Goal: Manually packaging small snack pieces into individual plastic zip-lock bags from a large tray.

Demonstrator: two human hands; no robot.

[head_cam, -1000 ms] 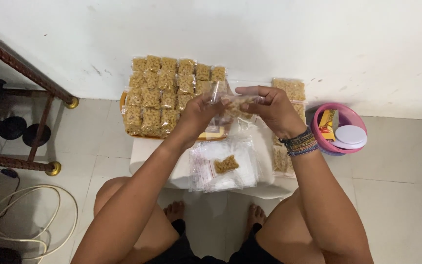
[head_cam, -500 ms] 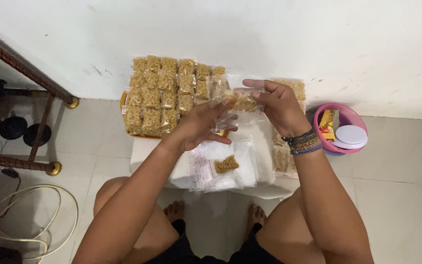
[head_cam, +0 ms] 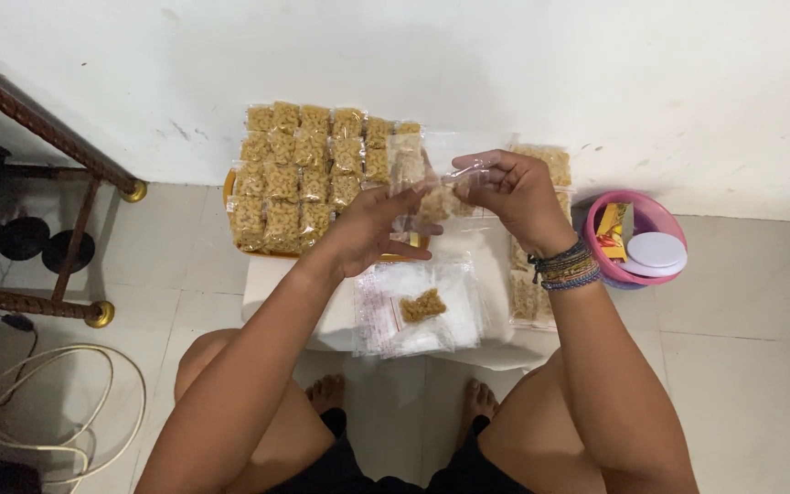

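My right hand [head_cam: 514,197] pinches the top of a small clear plastic bag [head_cam: 432,178] held above a low white table [head_cam: 281,284]. My left hand [head_cam: 372,229] grips a golden snack piece [head_cam: 434,206] that sits at the bag's lower part. Whether the piece is fully inside the bag I cannot tell. Below the hands a stack of empty clear bags [head_cam: 413,311] lies on the table, with another snack piece [head_cam: 422,305] resting on top.
Several rows of packed snack bags [head_cam: 308,174] lie on a tray at the table's far left. More snack pieces [head_cam: 528,293] lie at the right. A pink bowl [head_cam: 637,242] with a white lid stands on the floor at the right. A metal rack [head_cam: 48,183] and cable [head_cam: 38,402] are at the left.
Both hands have lifted slightly and shifted; the left hand has slid down to the snack piece at the bag's lower part while the right keeps hold of the top.
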